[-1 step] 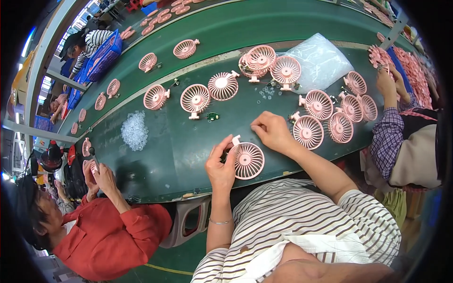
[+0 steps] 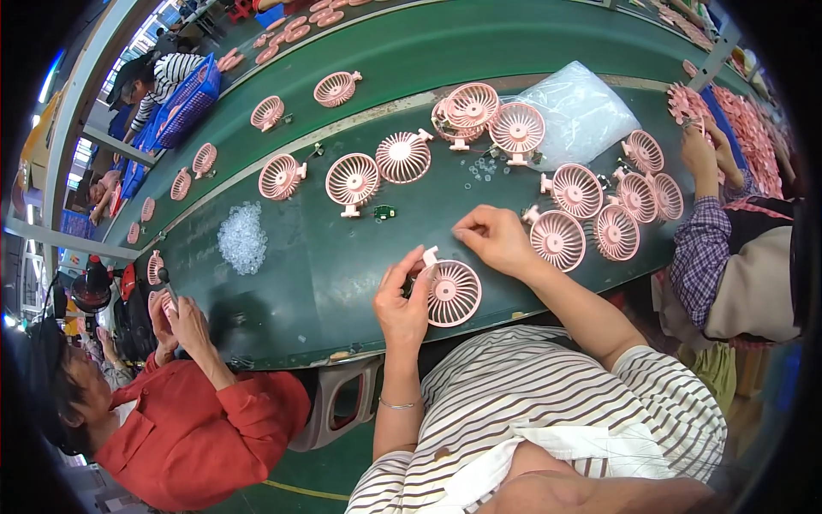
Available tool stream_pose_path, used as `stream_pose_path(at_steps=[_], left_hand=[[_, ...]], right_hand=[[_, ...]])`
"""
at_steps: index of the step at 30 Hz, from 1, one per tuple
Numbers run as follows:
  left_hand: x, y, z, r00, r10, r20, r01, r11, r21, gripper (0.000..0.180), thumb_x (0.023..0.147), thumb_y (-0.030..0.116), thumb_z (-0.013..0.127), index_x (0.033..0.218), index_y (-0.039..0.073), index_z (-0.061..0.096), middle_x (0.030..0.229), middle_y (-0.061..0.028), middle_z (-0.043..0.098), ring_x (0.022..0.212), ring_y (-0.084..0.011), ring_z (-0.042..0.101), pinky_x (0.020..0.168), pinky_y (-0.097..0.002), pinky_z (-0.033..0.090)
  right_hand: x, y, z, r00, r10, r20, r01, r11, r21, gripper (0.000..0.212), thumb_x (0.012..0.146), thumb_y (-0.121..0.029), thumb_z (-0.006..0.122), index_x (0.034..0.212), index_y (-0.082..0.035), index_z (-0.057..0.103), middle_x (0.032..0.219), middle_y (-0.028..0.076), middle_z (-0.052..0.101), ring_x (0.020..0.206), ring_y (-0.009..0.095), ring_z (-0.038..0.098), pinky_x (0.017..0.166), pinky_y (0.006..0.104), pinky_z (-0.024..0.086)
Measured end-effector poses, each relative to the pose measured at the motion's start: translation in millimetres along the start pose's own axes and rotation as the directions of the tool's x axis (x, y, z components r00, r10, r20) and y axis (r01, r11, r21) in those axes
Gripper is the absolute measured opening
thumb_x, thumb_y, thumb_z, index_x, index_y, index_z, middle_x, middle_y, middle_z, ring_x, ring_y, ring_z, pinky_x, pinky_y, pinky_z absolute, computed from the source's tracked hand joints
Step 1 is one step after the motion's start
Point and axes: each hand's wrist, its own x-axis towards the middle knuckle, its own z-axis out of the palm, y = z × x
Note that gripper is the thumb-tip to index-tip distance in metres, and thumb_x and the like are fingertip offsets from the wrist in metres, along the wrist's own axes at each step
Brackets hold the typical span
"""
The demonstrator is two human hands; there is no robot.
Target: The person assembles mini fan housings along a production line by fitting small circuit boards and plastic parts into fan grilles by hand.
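In my left hand [image 2: 402, 295] is a pink round fan housing [image 2: 453, 293], gripped by its left edge near the short neck. Its slatted face is up, low over the near part of the green table. My right hand [image 2: 494, 237] rests on the table to the right and above, its thumb and fingers pinched together. Whatever it holds, if anything, is too small to make out. Just right of that hand lies another pink fan housing [image 2: 558, 242]. A small green circuit board [image 2: 385, 212] lies on the table farther off, beside a pink fan housing [image 2: 353, 179].
Several more pink housings [image 2: 578, 190] crowd the right side. A clear plastic bag [image 2: 578, 116] lies at the back, and a pile of small clear rings [image 2: 243, 238] at left. A co-worker in red [image 2: 201, 420] sits on my left; another in a checked sleeve [image 2: 704, 248] works on my right.
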Motion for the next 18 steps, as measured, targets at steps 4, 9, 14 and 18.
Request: stream_pose_path(at_steps=[4, 9, 14, 18], left_hand=[[-5.2, 14.6, 11.2, 0.987, 0.155, -0.036, -0.154, 0.988, 0.033, 0.032, 0.075, -0.004, 0.067, 0.106, 0.001, 0.066, 0.087, -0.0104, 0.066, 0.078, -0.0167, 0.063, 0.073, -0.0279, 0.05], [-11.2, 29.8, 15.9, 0.991, 0.134, -0.03, -0.133, 0.991, 0.02, 0.029, 0.077, -0.005, 0.067, 0.105, -0.003, 0.063, 0.092, -0.0093, 0.065, 0.084, -0.0146, 0.061, 0.078, -0.0267, 0.049], [-10.9, 32.8, 18.1, 0.986, 0.167, -0.031, -0.164, 0.984, 0.067, 0.028, 0.076, -0.005, 0.068, 0.103, -0.003, 0.063, 0.091, -0.0106, 0.065, 0.082, -0.0154, 0.062, 0.078, -0.0274, 0.05], [-8.8, 37.9, 21.6, 0.981, 0.193, -0.015, -0.19, 0.975, 0.112, 0.028, 0.075, -0.005, 0.068, 0.102, -0.002, 0.064, 0.089, -0.0114, 0.065, 0.08, -0.0164, 0.063, 0.076, -0.0278, 0.05]], right_hand=[[-13.3, -10.7, -3.5, 0.956, 0.201, 0.213, -0.288, 0.775, 0.562, 0.014, 0.084, -0.007, 0.066, 0.094, 0.003, 0.067, 0.084, 0.005, 0.067, 0.068, 0.005, 0.056, 0.062, 0.0184, 0.046], [-21.7, -11.3, -4.2, 0.95, 0.23, 0.211, -0.312, 0.699, 0.643, 0.014, 0.086, -0.006, 0.065, 0.096, 0.004, 0.066, 0.088, 0.006, 0.067, 0.073, 0.007, 0.059, 0.067, 0.0201, 0.048], [-24.3, -13.9, -3.3, 0.956, 0.224, 0.189, -0.292, 0.679, 0.673, 0.015, 0.087, -0.006, 0.063, 0.098, 0.004, 0.065, 0.088, 0.008, 0.067, 0.079, 0.01, 0.063, 0.073, 0.0222, 0.052], [-24.3, -16.9, -4.7, 0.952, 0.239, 0.191, -0.305, 0.696, 0.65, 0.016, 0.088, -0.007, 0.062, 0.098, 0.004, 0.065, 0.088, 0.008, 0.067, 0.077, 0.01, 0.063, 0.071, 0.022, 0.052]])
